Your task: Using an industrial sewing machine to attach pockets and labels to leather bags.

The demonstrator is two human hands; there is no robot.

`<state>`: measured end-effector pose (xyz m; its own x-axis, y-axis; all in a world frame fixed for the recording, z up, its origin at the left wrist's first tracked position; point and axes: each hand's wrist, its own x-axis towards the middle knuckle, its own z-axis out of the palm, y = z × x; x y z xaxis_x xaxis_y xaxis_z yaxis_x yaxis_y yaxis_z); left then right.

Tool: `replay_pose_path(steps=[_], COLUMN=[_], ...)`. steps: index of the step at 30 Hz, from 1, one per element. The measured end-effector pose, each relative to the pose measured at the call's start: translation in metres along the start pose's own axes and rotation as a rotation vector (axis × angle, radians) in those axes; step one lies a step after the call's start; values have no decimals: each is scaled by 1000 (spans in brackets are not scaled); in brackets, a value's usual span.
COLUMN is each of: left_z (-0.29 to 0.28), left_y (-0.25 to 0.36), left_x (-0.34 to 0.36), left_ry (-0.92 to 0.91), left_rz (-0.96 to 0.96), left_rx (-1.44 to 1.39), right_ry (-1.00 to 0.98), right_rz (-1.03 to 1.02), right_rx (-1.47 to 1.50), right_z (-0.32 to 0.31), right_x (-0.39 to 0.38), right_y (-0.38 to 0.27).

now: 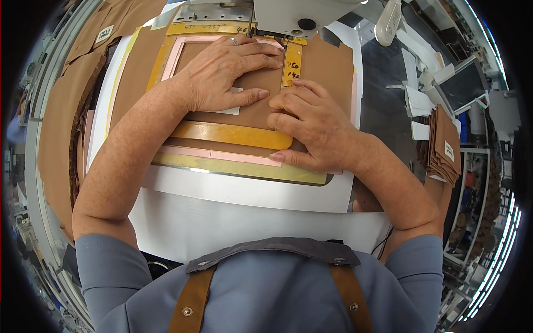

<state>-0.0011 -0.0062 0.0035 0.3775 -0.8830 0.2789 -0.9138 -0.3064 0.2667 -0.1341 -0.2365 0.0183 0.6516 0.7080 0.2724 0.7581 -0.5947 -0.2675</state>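
Observation:
My left hand (225,69) lies flat with its fingers spread on a brown fabric panel (252,119), inside a yellow frame-shaped template (222,134). A small white label (233,109) shows partly beneath its thumb. My right hand (311,125) is curled over the template's near right corner, with bent fingers at the right bar and the thumb by the near bar. Just beyond my left fingertips, the needle area of a sewing machine (280,38) stands over the template's far side. Pink strips (233,157) edge the work on a greenish-yellow border (244,167).
Brown fabric pieces (69,127) are piled at the left. A stack of brown pieces (444,145) with a white label hangs at the right, below a screen (461,84). White sheeting (233,191) lies under the work, and the white machine head (305,14) overhangs the far side.

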Motion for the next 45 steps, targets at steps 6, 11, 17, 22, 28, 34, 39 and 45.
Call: replay_pose_path(steps=[6, 11, 17, 22, 28, 34, 39, 45], left_z=[2, 1, 0, -2, 0, 3, 1, 2], left_y=[-2, 0, 1, 3, 4, 9, 4, 9], left_x=[0, 0, 1, 4, 6, 11, 13, 14], left_ry=[26, 29, 12, 2, -48, 9, 47, 87], left_rz=[21, 16, 4, -17, -28, -74, -104, -81], left_rx=[14, 12, 27, 90, 178, 260, 73, 170], right_ry=[9, 6, 12, 21, 28, 81, 129, 128], right_rz=[-3, 3, 3, 10, -23, -11, 3, 99], right_rx=[0, 0, -14, -20, -46, -102, -200, -256], right_z=[3, 4, 2, 0, -2, -1, -1, -4], right_x=[-1, -1, 0, 1, 3, 3, 3, 3], right_y=[2, 2, 1, 3, 9, 17, 24, 29])
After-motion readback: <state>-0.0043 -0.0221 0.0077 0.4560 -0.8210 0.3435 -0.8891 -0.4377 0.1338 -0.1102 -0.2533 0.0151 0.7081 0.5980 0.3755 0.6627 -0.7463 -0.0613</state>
